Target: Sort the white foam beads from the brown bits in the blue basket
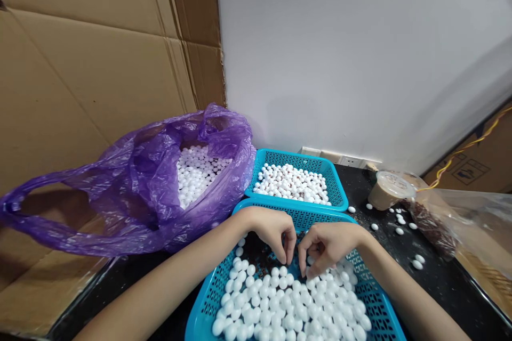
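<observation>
Both of my hands reach into a blue plastic basket that holds many small, smooth white balls. Dark brown crumbs lie on its floor toward the far left. My left hand points down, thumb and fingers pinched together just beyond the pile's edge; anything between them is hidden. Close beside it, my right hand is closed with its fingertips down at the far edge of the balls. Whether it grips a ball cannot be made out.
A smaller blue basket with white balls stands behind. At left, an open purple plastic bag contains more balls. On the black tabletop at right are a lidded cup, stray balls and a clear bag of brown material.
</observation>
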A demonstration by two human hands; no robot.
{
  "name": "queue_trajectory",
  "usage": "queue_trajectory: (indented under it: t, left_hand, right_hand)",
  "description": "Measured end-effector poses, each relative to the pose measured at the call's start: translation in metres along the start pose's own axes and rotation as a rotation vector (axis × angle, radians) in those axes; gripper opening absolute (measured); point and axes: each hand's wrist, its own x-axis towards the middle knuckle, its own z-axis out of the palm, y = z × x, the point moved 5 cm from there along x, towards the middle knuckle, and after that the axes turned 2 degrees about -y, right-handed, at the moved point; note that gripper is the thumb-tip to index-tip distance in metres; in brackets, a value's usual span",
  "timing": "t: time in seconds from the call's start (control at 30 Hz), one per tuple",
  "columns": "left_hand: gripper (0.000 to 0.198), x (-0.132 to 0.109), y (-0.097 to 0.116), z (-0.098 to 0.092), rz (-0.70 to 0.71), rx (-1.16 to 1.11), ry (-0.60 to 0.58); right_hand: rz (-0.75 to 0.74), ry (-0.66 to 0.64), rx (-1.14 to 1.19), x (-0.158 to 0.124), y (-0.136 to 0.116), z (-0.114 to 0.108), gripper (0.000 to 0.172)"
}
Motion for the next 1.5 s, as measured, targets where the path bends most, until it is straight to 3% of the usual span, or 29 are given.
queue_trajectory:
  t: [0.27,0.4,0.5,0.57,0.67,0.77,0.87,0.97,1.03,1.27,1.5]
  left_hand:
    - [0.013,0.0,-0.004,0.001,-0.083,-0.067,0.021]
    - [0.011,0.001,-0.004,0.003,-0.055,-0.152,-0.009]
    - [0.022,0.001,-0.001,0.002,0.007,-0.174,0.024]
    - [0.024,0.001,0.001,0.001,0.042,-0.218,0.05]
    - [0.024,0.0,0.008,-0.004,0.099,-0.301,0.134]
    - [0.021,-0.007,0.021,-0.017,0.213,-0.382,0.363]
    - [0.019,-0.019,0.03,-0.034,0.313,-0.405,0.671]
    - [0.02,-0.028,0.03,-0.045,0.359,-0.393,0.916]
    - [0.021,-0.03,0.027,-0.049,0.386,-0.432,0.991]
    - [0.025,-0.028,0.019,-0.051,0.449,-0.564,1.057]
    - [0.019,-0.034,0.024,-0.052,0.441,-0.441,1.155]
  right_hand:
    - [-0.043,-0.056,-0.027,0.002,-0.001,0.002,0.032]
    - [-0.103,0.089,0.014,-0.003,-0.008,-0.005,0.029]
    - [-0.242,0.188,0.215,-0.009,-0.017,-0.012,0.024]
    - [-0.37,0.317,0.354,-0.013,-0.021,-0.022,0.02]
    - [-0.489,0.617,0.482,-0.019,-0.019,-0.04,0.018]
    - [-0.56,0.953,0.554,-0.028,-0.012,-0.055,0.016]
    - [-0.593,1.11,0.627,-0.033,-0.007,-0.062,0.014]
    - [-0.587,1.083,0.672,-0.031,-0.008,-0.061,0.014]
    - [-0.58,1.053,0.684,-0.03,-0.01,-0.06,0.015]
    - [-0.558,1.008,0.69,-0.029,-0.01,-0.057,0.015]
    - [-0.589,0.976,0.665,-0.028,-0.012,-0.057,0.012]
